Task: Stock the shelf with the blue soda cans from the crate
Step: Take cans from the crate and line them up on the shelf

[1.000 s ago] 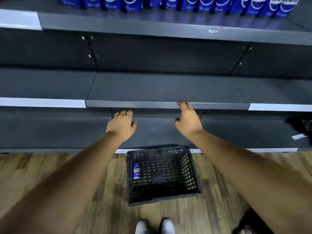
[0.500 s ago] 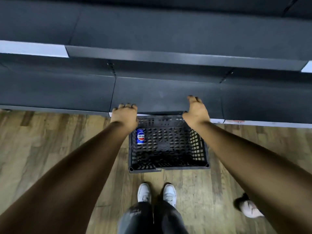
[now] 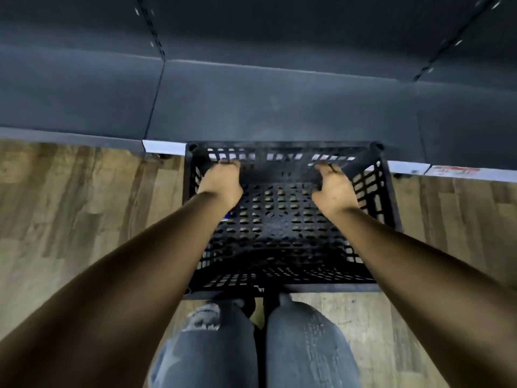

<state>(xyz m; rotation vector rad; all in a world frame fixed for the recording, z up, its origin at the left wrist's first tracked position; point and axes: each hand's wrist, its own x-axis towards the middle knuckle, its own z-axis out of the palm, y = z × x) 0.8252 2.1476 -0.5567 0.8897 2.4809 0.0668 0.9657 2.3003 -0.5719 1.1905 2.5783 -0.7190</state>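
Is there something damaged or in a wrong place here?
Nothing looks spilled or broken. The black crate sits square on the floor against the bottom shelf. Only a blue sliver shows beneath the left forearm; what it is cannot be told.

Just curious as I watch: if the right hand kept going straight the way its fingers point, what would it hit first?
Most likely the far wall of the black plastic crate; the right hand seems almost there, though depth is unclear.

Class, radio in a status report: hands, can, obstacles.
Both hands inside the crate; left hand and right hand empty, no grip. Can mostly hidden under left wrist. Nothing else in the way.
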